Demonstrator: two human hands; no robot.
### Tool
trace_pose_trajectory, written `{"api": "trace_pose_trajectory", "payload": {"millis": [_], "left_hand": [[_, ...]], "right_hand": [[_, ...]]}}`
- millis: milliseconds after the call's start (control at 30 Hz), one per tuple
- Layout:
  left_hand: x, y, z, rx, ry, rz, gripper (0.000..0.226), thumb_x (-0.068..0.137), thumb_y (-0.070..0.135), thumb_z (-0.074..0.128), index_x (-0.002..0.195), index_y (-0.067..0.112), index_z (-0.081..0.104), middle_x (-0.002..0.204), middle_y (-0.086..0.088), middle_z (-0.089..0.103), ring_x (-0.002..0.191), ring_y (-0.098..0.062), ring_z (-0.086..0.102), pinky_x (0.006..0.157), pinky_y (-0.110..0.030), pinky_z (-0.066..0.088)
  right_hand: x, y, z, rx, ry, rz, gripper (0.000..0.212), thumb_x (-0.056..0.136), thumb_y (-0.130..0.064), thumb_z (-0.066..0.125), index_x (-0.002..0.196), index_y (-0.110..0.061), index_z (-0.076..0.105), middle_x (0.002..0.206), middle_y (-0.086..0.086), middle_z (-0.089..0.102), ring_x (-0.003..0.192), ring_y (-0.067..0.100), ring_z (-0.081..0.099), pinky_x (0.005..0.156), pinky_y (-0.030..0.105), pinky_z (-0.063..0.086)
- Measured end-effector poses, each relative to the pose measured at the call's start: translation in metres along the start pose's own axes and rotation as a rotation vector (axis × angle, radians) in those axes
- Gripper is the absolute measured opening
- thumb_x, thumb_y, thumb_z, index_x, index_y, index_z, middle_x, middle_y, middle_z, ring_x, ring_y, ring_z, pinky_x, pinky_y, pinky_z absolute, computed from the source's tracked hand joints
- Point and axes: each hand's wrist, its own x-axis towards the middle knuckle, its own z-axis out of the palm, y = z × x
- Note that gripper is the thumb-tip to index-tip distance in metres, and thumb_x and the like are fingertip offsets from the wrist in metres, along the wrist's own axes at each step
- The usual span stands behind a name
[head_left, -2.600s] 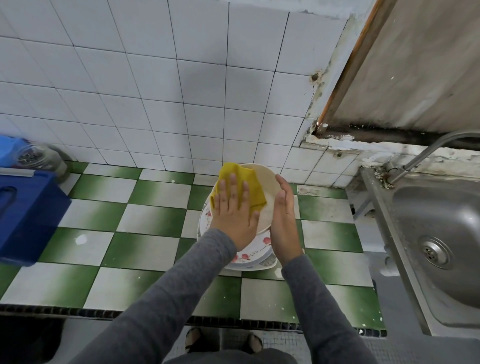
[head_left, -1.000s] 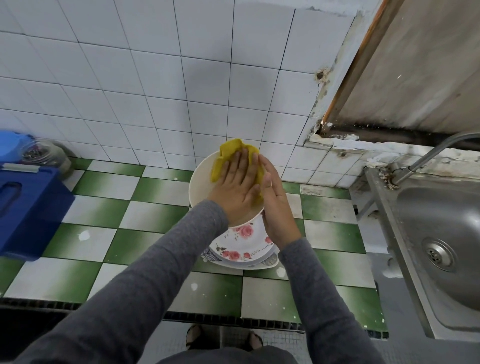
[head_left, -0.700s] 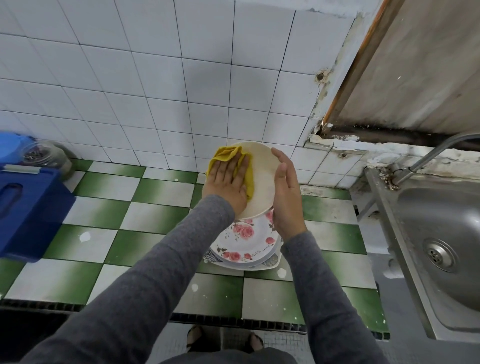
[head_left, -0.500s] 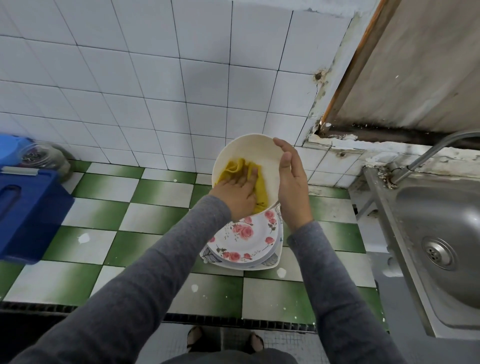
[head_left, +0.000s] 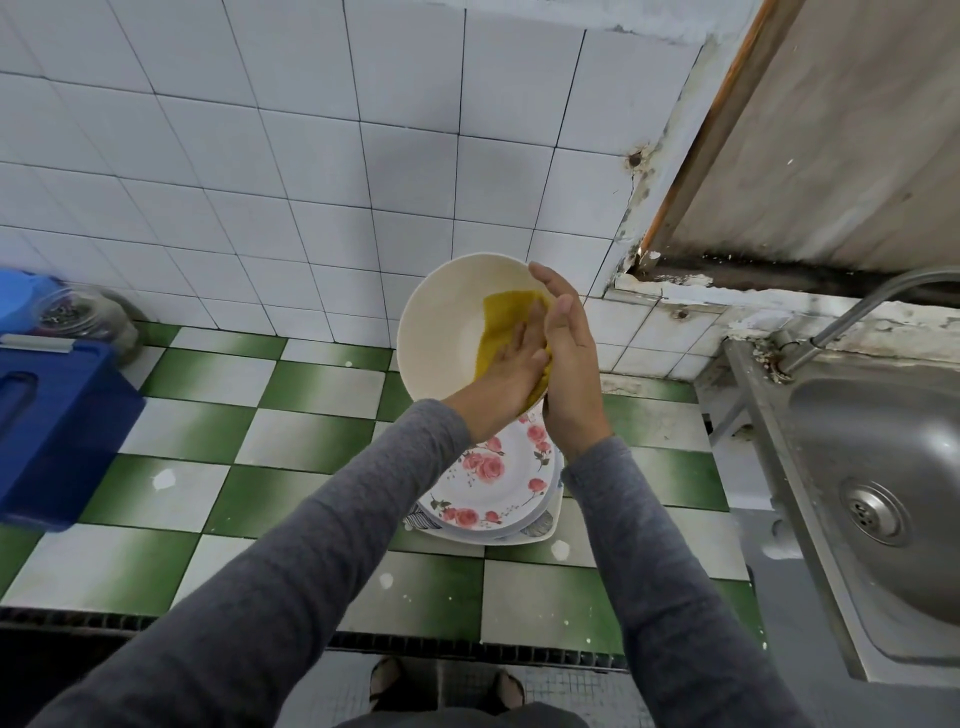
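Currently: wiping in progress. Cream bowl (head_left: 441, 332) is held up off the tabletop (head_left: 291, 441), tilted so its inside faces the camera, above and just behind the stack of rose-patterned plates (head_left: 488, 483).

Left hand (head_left: 511, 371): fingers laid flat, pressing the yellow cloth (head_left: 506, 317) against the right inner wall of the bowl. Not clenched round anything that I can see.

Right hand (head_left: 571, 364): grasps the bowl at its right rim, thumb over the edge near the top; the fingers behind the bowl are hidden.

Progress, as a judgement: the cloth covers only the right part of the interior; the left wall and the bottom show bare, with no visible residue. Whether they are dry cannot be told. The outside of the bowl is out of view. Left to do, probably: finish the interior, then set the bowl down. Steel sink (head_left: 883, 441) stands to the right.
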Motion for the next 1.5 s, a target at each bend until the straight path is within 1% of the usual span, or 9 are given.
{"api": "trace_pose_trajectory", "payload": {"millis": [267,433,633,800,1067,1167,1367,1433,1500], "left_hand": [[0.021,-0.012,-0.009,0.535,0.252,-0.197,0.068,0.107,0.042,0.012,0.147,0.012,-0.035,0.157,-0.012,-0.038,0.146,-0.026,-0.033,0.120,-0.051,-0.016],[0.012,-0.012,-0.006,0.571,0.474,-0.276,0.067,0.106,0.041,0.011,0.143,0.012,-0.036,0.159,-0.010,-0.033,0.148,-0.025,-0.029,0.113,-0.043,-0.025],[0.013,-0.014,-0.010,0.621,0.231,0.107,0.068,0.092,0.052,-0.005,0.137,0.013,-0.037,0.158,-0.018,-0.031,0.147,-0.027,-0.030,0.121,-0.047,-0.015],[0.012,-0.031,-0.030,0.901,0.289,-0.040,0.060,0.098,0.052,-0.002,0.134,0.022,-0.039,0.163,-0.008,-0.025,0.150,-0.024,-0.023,0.117,-0.045,-0.021],[0.010,-0.027,-0.038,0.972,0.140,-0.220,0.067,0.102,0.050,0.006,0.150,0.020,-0.029,0.163,-0.006,-0.023,0.151,-0.025,-0.021,0.114,-0.042,-0.026],[0.010,-0.029,-0.033,0.876,0.031,-0.141,0.077,0.092,0.059,-0.004,0.153,0.017,-0.024,0.165,-0.010,-0.016,0.153,-0.027,-0.013,0.122,-0.046,-0.014],[-0.007,-0.004,-0.027,0.521,-0.130,-0.062,0.060,0.108,0.039,0.017,0.157,0.023,-0.014,0.167,-0.004,-0.008,0.152,-0.024,0.011,0.119,-0.042,0.017],[-0.013,0.001,-0.023,0.431,-0.085,-0.069,0.054,0.109,0.039,0.017,0.156,0.038,-0.008,0.165,-0.004,0.019,0.139,-0.026,0.040,0.110,-0.042,0.034],[-0.020,0.002,-0.019,0.354,0.004,-0.064,0.046,0.107,0.047,0.013,0.151,0.052,0.001,0.128,-0.012,0.062,0.104,-0.024,0.062,0.096,-0.039,0.047]], "right_hand": [[-0.010,-0.007,0.005,0.181,-0.021,0.055,0.038,0.095,-0.050,0.043,0.126,-0.034,0.060,0.141,0.002,0.058,0.132,0.018,0.054,0.115,0.045,0.041],[-0.015,-0.008,0.005,0.127,-0.023,0.038,0.035,0.094,-0.049,0.044,0.123,-0.039,0.063,0.138,-0.005,0.061,0.131,0.014,0.055,0.114,0.043,0.042],[-0.014,0.006,0.002,0.170,-0.015,0.083,0.033,0.108,-0.032,0.035,0.131,-0.033,0.059,0.140,-0.011,0.060,0.134,0.008,0.051,0.118,0.041,0.037],[-0.015,0.005,0.004,0.169,0.010,0.100,0.035,0.093,-0.056,0.048,0.122,-0.046,0.065,0.142,-0.007,0.058,0.134,0.017,0.053,0.113,0.050,0.042],[0.000,-0.009,0.001,-0.014,0.133,-0.015,0.029,0.103,-0.053,0.037,0.111,-0.053,0.065,0.133,-0.008,0.059,0.128,0.024,0.053,0.104,0.055,0.048],[0.009,-0.010,-0.004,-0.098,0.105,-0.052,0.033,0.097,-0.062,0.035,0.115,-0.055,0.062,0.135,-0.010,0.057,0.132,0.024,0.048,0.107,0.056,0.044],[0.011,-0.007,-0.009,-0.094,0.090,-0.048,0.038,0.095,-0.065,0.034,0.118,-0.053,0.062,0.136,-0.015,0.056,0.135,0.021,0.045,0.109,0.054,0.043],[0.012,-0.006,-0.009,-0.046,0.092,-0.007,0.042,0.092,-0.069,0.036,0.119,-0.051,0.063,0.138,-0.012,0.056,0.134,0.023,0.046,0.108,0.056,0.044],[0.014,-0.007,-0.010,-0.011,0.088,0.035,0.042,0.093,-0.068,0.037,0.119,-0.050,0.064,0.140,-0.009,0.055,0.133,0.026,0.049,0.106,0.057,0.045]]}}
